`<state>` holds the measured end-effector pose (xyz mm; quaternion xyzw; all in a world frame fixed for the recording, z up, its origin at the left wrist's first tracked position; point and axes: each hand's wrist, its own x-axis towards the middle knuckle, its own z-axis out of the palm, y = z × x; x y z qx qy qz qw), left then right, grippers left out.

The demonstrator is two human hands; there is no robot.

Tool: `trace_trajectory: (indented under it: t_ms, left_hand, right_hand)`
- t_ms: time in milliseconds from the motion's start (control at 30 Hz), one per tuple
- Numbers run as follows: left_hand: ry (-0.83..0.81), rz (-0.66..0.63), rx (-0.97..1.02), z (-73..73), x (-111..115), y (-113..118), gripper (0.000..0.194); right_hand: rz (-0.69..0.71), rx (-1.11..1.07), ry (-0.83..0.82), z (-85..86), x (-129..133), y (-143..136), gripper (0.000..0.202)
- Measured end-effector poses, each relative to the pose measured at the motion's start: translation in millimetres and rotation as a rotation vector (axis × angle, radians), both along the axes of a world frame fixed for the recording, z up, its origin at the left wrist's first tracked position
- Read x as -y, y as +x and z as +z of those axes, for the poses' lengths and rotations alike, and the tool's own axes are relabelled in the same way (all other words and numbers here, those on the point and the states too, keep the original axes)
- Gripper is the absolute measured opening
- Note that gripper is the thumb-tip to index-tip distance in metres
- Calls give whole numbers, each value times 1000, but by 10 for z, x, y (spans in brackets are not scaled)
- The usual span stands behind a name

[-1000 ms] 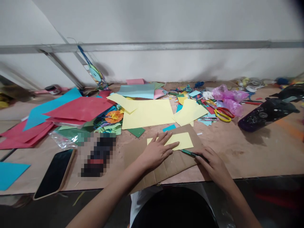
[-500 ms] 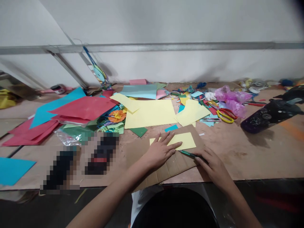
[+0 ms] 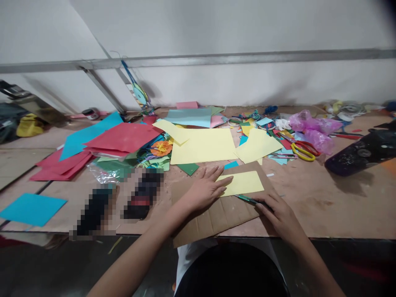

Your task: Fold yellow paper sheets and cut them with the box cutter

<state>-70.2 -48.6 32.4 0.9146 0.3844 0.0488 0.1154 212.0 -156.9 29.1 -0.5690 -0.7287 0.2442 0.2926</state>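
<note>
Head view: near the table's (image 3: 334, 218) front edge, left hand (image 3: 204, 190) spreads over likely-flimsy yellow paper (image 3: 246, 183), best corner-held; right hand (image 3: 278, 209) grips slim tool (image 3: 245, 198).

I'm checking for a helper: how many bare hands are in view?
2: the left hand, lying across the small yellow paper; the right hand, holding a slim green tool over the cardboard. None seem hidden.

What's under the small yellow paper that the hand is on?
A brown cardboard sheet lies under the small yellow paper, showing past its edges. The left hand covers the paper's left part. Anything between paper and cardboard is hidden.
</note>
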Motion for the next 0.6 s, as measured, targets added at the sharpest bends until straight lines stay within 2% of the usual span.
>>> trace_trajectory:
  t_ms: [167, 367, 500, 600]
  left_hand:
    - [5, 20, -44, -119, 29, -6, 49]
    - [33, 33, -19, -180, 48, 115, 48]
    - [12, 42, -15, -145, 57, 174, 49]
    - [-28, 28, -16, -55, 23, 100, 50]
  right_hand:
    - [7, 8, -3, 22, 2, -9, 29]
    - [53, -45, -15, 35, 3, -176, 26]
    - [47, -65, -4, 12, 0, -249, 23]
    - [53, -60, 3, 9, -7, -240, 24]
